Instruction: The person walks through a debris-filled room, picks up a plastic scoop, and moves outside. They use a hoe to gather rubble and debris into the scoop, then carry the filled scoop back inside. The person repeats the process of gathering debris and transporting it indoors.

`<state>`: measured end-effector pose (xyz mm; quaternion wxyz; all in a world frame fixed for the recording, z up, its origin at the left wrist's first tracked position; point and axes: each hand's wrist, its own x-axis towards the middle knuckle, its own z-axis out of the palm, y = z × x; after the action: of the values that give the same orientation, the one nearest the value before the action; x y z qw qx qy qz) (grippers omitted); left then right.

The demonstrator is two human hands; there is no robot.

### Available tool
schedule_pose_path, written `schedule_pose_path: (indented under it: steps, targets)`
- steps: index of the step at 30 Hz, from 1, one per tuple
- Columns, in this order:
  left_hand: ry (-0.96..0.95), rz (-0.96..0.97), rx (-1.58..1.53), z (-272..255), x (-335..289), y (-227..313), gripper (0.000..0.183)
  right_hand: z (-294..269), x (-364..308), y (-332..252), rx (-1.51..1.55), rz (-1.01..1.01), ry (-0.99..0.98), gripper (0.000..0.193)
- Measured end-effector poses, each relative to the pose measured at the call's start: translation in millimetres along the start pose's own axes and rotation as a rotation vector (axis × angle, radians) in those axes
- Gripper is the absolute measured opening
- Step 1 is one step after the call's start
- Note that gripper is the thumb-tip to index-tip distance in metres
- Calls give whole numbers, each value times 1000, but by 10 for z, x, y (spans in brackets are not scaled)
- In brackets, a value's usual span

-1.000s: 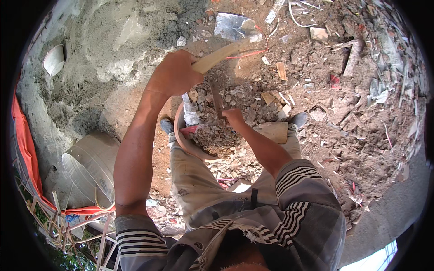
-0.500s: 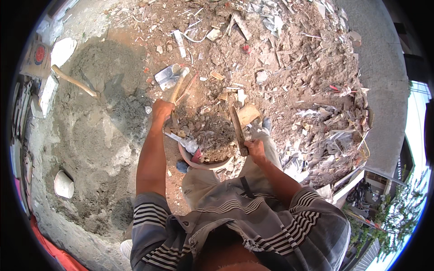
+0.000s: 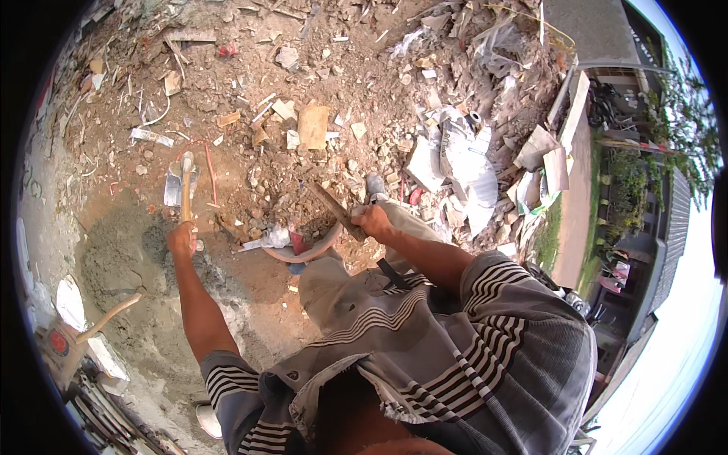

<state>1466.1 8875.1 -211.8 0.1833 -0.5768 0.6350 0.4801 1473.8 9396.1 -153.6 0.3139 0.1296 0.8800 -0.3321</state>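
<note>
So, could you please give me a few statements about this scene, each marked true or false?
1. The left hand grips a wooden-handled hoe. True.
2. The right hand is empty. False: it holds a flat brown strip.
3. The round basin is left of the left hand. False: it is to that hand's right.
4. A second wooden handle shows farther left, with no hand on it. True.
5. The shirt sleeves are plain. False: they are striped.
</note>
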Motion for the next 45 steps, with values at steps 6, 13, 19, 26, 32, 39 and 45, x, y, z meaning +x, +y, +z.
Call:
schedule_pose_path:
  steps: [6,13,19,26,32,39,45]
  targets:
    - [-89,29,79,558,1,66,22,-1042,-175,609,90,84,267,31]
    - [130,637,931,927,-365,258,45,-2021,-727,1775,537,342,690,31]
    - [-63,566,1189,1255,-1072,743,39,-2177,-1365,2402,857,628,907,32]
    - [-5,787,1413,1127,-1776,1067,43,-1797,-1441,2817,976,681,998,27]
    - [-9,915,1509,975,-2175,1471,34,-2634,-1240,3026,1273,579,1244,21]
    - [-73,629,1277,1127,-2941,1947,24,-5544,-1399,3521,1456,112,1629,17]
    - [-260,832,1190,1255,-3607,1840,22,-7487,-1680,3807,1579,-141,1691,56]
